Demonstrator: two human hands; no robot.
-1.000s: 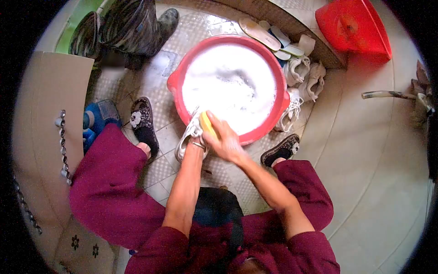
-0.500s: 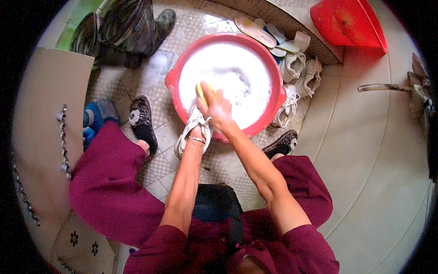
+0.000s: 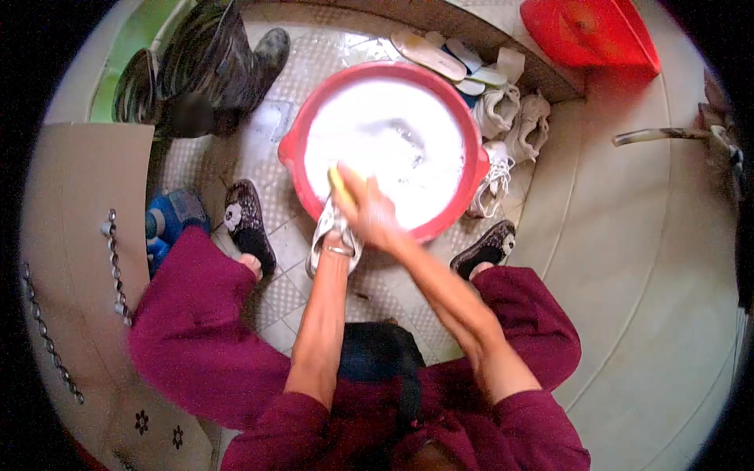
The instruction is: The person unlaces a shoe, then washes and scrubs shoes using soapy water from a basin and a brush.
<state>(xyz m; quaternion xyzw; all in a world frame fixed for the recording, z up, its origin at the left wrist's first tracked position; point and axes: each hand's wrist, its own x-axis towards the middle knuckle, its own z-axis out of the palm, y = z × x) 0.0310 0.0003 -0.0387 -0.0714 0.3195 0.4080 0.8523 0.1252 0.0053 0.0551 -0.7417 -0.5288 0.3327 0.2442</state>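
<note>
A red basin [image 3: 476,141] full of white suds [image 3: 353,118] stands on the floor in front of me. My left hand [image 3: 337,238] is pushed into a white lace-up sneaker [image 3: 319,237] and holds it at the basin's near-left rim; the fingers are hidden inside. In my right hand [image 3: 371,210], fingers closed, is a small yellow scrubber [image 3: 339,187], over the toe end of the sneaker. Motion blurs this hand a little, and its fingers partly cover the scrubber.
Several white sneakers [image 3: 493,184] and pale insoles [image 3: 428,55] lie right of the basin. Black boots [image 3: 204,71] stand back left, a red bucket [image 3: 589,35] back right. A blue container [image 3: 177,216] is beside my left knee, with a pale panel [image 3: 86,180] nearby.
My right hand and the yellow scrubber have moved slightly down and left along the sneaker, toward my left wrist. My left hand stays in the sneaker. The whole view has shifted a little.
</note>
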